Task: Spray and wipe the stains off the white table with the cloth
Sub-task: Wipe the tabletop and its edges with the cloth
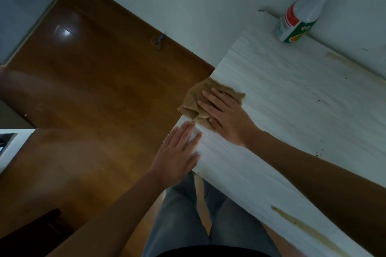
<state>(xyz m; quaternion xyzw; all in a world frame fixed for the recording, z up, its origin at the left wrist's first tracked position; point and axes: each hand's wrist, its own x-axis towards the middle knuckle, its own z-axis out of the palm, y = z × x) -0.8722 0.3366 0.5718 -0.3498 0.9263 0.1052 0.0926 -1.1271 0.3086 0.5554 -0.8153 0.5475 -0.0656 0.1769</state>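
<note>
cloth (194,103) under right fingers (211,98)

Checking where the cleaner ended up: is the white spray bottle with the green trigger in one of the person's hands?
No, the white spray bottle with the green trigger stands alone at the white table's far edge, away from both hands.

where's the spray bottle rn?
Head view, upper right: the spray bottle stands on the far edge of the white table against the wall, well beyond the cloth under the right hand.
</note>
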